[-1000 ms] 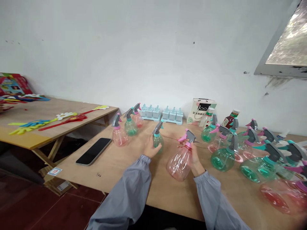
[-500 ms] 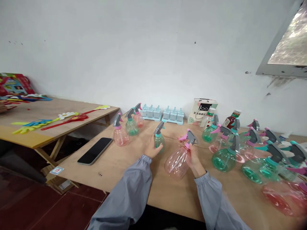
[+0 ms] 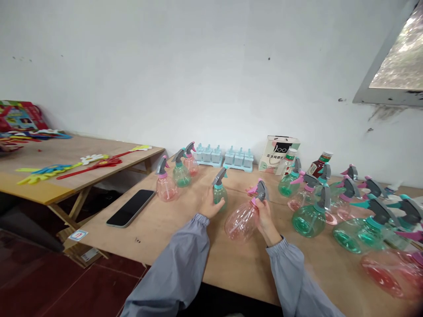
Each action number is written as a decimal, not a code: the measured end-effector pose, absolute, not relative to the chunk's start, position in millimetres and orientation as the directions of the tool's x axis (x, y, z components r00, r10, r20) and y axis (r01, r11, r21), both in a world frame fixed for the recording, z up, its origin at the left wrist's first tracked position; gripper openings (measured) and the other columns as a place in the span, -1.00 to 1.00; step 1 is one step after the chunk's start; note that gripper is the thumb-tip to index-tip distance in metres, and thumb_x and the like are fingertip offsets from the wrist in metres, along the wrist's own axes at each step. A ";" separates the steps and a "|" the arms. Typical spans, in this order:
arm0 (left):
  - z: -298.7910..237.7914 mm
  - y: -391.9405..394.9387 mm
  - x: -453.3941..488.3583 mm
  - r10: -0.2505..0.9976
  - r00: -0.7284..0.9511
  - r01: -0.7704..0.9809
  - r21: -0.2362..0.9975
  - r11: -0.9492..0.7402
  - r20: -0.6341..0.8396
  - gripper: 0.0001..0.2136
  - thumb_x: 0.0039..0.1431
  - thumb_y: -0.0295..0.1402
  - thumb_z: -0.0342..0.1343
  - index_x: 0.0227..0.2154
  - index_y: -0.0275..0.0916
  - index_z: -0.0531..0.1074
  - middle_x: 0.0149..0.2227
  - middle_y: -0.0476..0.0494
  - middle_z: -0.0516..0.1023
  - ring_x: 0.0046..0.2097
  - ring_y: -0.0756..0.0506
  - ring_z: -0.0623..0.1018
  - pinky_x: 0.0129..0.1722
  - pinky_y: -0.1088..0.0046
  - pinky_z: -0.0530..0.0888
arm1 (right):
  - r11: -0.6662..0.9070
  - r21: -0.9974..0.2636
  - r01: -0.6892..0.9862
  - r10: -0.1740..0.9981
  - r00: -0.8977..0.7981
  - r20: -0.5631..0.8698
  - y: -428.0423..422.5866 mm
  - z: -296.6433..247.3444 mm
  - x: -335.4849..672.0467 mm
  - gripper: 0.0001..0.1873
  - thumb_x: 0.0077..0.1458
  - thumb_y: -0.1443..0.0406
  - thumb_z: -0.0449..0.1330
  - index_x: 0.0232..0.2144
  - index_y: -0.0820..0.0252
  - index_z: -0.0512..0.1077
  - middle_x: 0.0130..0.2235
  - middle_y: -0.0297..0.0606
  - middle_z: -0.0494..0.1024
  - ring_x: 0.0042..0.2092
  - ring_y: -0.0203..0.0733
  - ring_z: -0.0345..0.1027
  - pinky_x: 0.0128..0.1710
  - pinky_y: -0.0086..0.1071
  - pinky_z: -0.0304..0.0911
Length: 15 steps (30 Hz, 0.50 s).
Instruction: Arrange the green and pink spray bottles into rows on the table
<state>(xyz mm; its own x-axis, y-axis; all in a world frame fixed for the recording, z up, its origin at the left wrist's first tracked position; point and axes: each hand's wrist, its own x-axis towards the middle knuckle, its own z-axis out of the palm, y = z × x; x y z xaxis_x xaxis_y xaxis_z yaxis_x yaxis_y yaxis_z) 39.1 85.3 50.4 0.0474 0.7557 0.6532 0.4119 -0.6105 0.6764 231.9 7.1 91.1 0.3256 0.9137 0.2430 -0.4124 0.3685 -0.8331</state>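
Observation:
My left hand is wrapped round the body of a green spray bottle, which stands upright on the table. In my right hand is a clear pink spray bottle, gripped at the neck under its grey and pink trigger head. That bottle tilts, its round base pointing down and left; whether it touches the table I cannot tell. Left of my hands stand another pink spray bottle, a green one and a second pink one.
Several pink and green spray bottles crowd the right side. Pale blue popsicle moulds, a printed box and a dark red bottle line the wall. A phone lies left. Colourful hand clappers lie on another table.
The pink spray bottle in my right hand has shifted slightly left and tilted further. My left hand and its green bottle have stayed in place.

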 end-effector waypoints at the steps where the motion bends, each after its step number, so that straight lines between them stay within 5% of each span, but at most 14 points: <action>1: 50.7 85.1 39.3 0.754 0.052 0.412 0.673 -0.614 0.655 -0.49 0.01 -0.34 0.19 0.07 -0.23 0.29 -0.02 -0.26 0.47 0.17 -0.31 0.43 0.24 0.00 0.32 | 0.370 -0.837 -0.404 0.912 0.329 0.244 7.1 91.1 232.1 -0.59 -0.28 0.08 0.44 -0.31 0.02 0.53 -0.29 -0.31 0.65 -0.16 -0.10 0.53 -0.20 -0.27 0.44; 7: 53.0 83.2 38.8 0.753 0.069 0.408 0.670 -0.620 0.655 -0.47 0.03 -0.33 0.17 0.10 -0.23 0.26 0.00 -0.27 0.47 0.19 -0.31 0.42 0.24 0.01 0.33 | 0.439 -0.843 -0.312 0.854 0.435 0.284 9.8 92.1 234.1 -0.57 -0.27 0.11 0.44 -0.28 0.09 0.55 -0.14 -0.24 0.66 -0.08 -0.12 0.49 -0.12 -0.31 0.35; 15: 52.8 82.9 38.2 0.765 0.079 0.420 0.674 -0.607 0.640 -0.49 0.02 -0.33 0.17 0.07 -0.24 0.28 -0.01 -0.28 0.46 0.19 -0.32 0.42 0.25 -0.01 0.30 | 0.510 -0.839 -0.191 0.795 0.478 0.374 -14.3 86.2 250.4 -0.65 -0.16 0.09 0.42 -0.29 0.07 0.54 -0.23 -0.25 0.65 -0.10 -0.08 0.50 -0.02 -0.20 0.35</action>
